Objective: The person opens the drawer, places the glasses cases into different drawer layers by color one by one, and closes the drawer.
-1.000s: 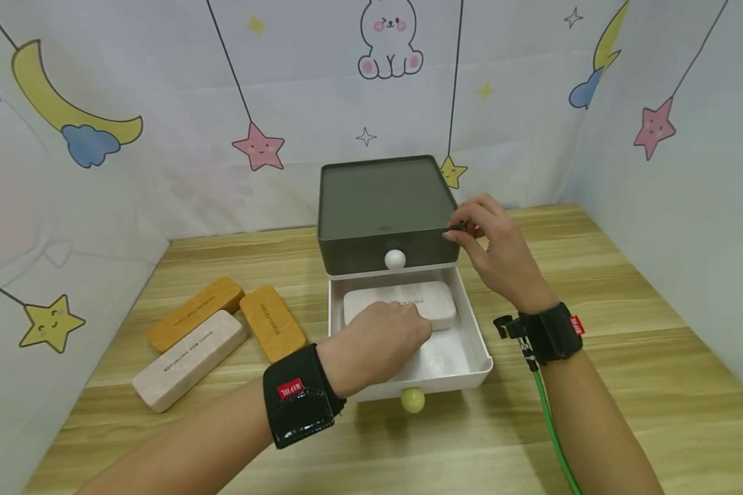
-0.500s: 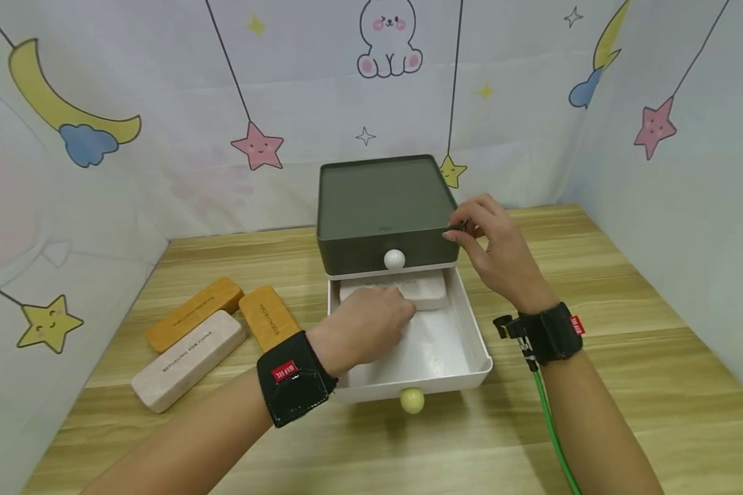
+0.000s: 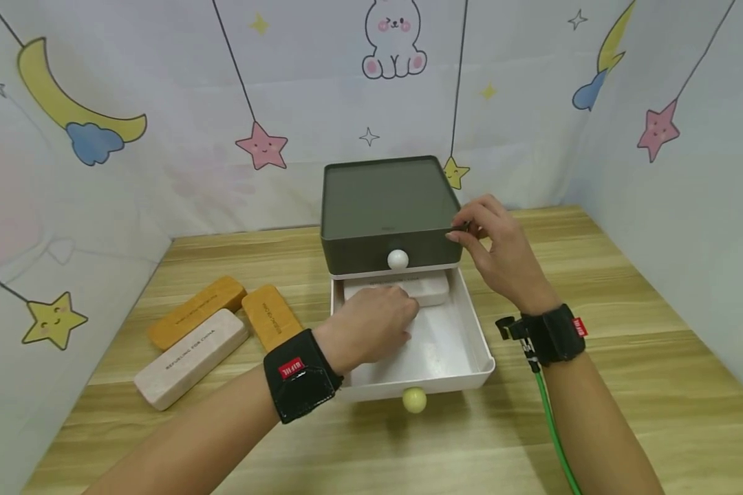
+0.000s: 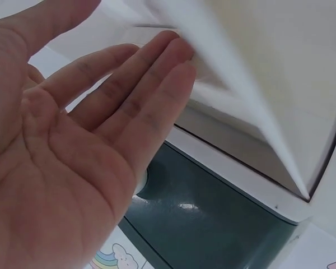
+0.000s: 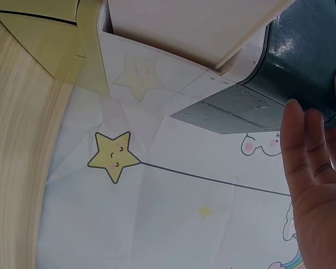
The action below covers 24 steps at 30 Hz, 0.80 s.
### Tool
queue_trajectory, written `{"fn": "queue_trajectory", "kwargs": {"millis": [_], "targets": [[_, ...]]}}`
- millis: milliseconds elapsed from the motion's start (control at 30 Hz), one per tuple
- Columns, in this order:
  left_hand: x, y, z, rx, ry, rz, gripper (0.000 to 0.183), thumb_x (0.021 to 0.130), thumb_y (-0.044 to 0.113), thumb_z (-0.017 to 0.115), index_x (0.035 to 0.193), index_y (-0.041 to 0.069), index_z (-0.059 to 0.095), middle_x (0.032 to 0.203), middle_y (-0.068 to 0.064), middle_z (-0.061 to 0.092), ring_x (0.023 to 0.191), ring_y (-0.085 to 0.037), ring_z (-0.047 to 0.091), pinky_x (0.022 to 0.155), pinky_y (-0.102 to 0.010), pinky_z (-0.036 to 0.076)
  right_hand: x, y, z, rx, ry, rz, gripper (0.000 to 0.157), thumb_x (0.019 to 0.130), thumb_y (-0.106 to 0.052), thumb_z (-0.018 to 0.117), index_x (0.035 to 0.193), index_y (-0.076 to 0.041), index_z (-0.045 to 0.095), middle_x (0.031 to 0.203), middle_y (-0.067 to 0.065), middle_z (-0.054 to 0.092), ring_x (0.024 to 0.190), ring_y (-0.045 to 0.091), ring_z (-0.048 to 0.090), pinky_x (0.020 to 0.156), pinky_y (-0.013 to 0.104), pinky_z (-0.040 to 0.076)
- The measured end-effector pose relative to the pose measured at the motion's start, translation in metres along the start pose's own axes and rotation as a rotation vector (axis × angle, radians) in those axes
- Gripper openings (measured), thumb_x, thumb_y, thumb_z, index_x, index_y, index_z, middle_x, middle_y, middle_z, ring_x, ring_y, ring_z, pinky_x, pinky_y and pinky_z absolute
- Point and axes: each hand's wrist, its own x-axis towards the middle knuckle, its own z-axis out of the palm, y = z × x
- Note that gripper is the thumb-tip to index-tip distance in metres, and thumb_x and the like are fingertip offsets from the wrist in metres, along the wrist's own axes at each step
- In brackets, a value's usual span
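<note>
A white drawer (image 3: 436,368) with a yellow knob stands pulled out from a desktop drawer unit (image 3: 390,196) with a dark green top section. Inside, toward the back, lies a white oblong case (image 3: 430,289) with printed lettering; its rear part is hidden under the top section. My left hand (image 3: 371,326) reaches into the drawer against the front of that case. In the left wrist view, that hand (image 4: 73,145) has its fingers nearly straight and the thumb apart. My right hand (image 3: 498,251) grips the unit's front right top corner; the right wrist view shows its fingers (image 5: 313,140) along the side.
Two orange cases (image 3: 198,313) (image 3: 272,317) and another white case (image 3: 192,357) lie on the wooden table (image 3: 650,385) to the left. A white knob (image 3: 398,260) sticks out of the top section. A green cable (image 3: 551,426) hangs from the right wristband.
The white case in the drawer has slid backward, partly under the top section, with my left hand moving along behind it. My right hand keeps its hold on the corner.
</note>
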Motion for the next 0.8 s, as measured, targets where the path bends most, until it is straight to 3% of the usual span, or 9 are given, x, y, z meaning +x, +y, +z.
{"fn": "queue_trajectory", "kwargs": {"millis": [267, 567, 800], "targets": [[-0.010, -0.002, -0.008, -0.009, -0.024, 0.020, 0.037, 0.090, 0.037, 0.067, 0.116, 0.012, 0.065, 0.101, -0.002, 0.066, 0.089, -0.014, 0.058, 0.074, -0.033, 0.055, -0.001, 0.000, 0.001, -0.003, -0.006, 0.006, 0.011, 0.088, -0.007, 0.066, 0.099, -0.005, 0.062, 0.099, 0.004, 0.052, 0.082, 0.009, 0.050, 0.071, 0.028, 0.047], [-0.029, -0.021, -0.022, -0.099, 0.057, 0.008, 0.036, 0.092, 0.039, 0.064, 0.118, 0.014, 0.064, 0.106, 0.001, 0.065, 0.090, -0.010, 0.058, 0.078, -0.031, 0.053, 0.000, 0.000, 0.000, -0.005, -0.009, 0.004, 0.011, 0.088, -0.006, 0.066, 0.099, -0.005, 0.062, 0.099, 0.004, 0.052, 0.082, 0.009, 0.050, 0.071, 0.027, 0.047], [-0.050, -0.031, -0.029, -0.169, 0.098, -0.039, 0.042, 0.093, 0.036, 0.063, 0.127, 0.011, 0.059, 0.120, -0.004, 0.062, 0.101, -0.017, 0.058, 0.084, -0.036, 0.053, -0.001, -0.001, -0.001, -0.002, -0.003, 0.002, 0.012, 0.088, -0.005, 0.066, 0.098, -0.004, 0.062, 0.099, 0.005, 0.053, 0.082, 0.010, 0.049, 0.071, 0.025, 0.046]]}}
